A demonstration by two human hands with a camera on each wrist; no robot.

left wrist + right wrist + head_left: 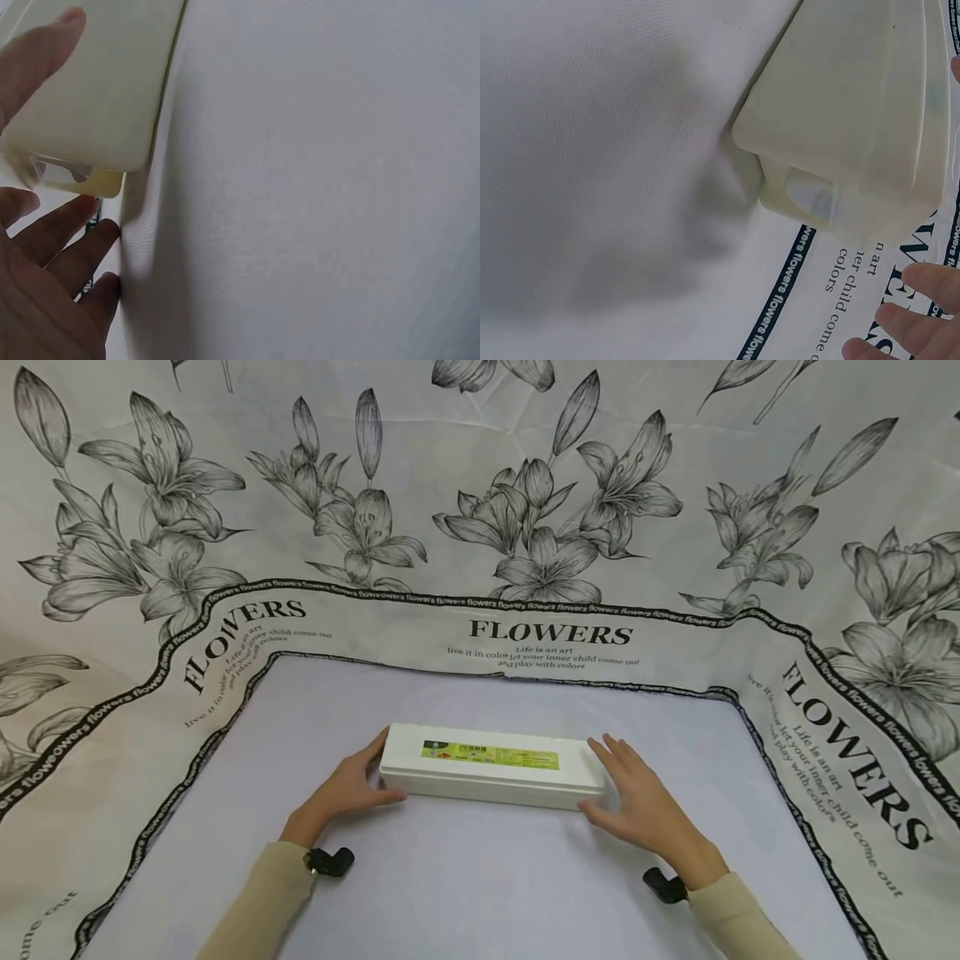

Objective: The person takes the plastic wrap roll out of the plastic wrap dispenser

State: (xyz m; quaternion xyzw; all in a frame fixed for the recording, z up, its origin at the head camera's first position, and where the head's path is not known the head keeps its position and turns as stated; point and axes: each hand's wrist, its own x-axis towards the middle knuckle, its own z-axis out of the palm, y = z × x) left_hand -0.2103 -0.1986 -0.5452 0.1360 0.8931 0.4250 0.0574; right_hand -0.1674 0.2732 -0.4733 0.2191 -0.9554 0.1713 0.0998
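A long white lidded box (397, 752) lies flat on the pale table surface, with a yellow-green label (491, 755) along its top. At its left end is my left hand (348, 789), thumb by the front side and fingers spread around the end. My right hand (637, 797) is at the opposite end, its fingers apart and fairly straight. Each wrist view shows a slot-like opening in the box end nearest that hand. Fingers of the left hand (52, 277) are spread beside that end; whether they touch it is hard to tell.
A pale cloth (480, 885) covers the table under the box. Around it runs a floral border (551, 635) printed with "FLOWERS", and flower-patterned fabric (547, 510) rises behind. A small black device (330, 862) sits on the left wrist, another (665, 886) on the right.
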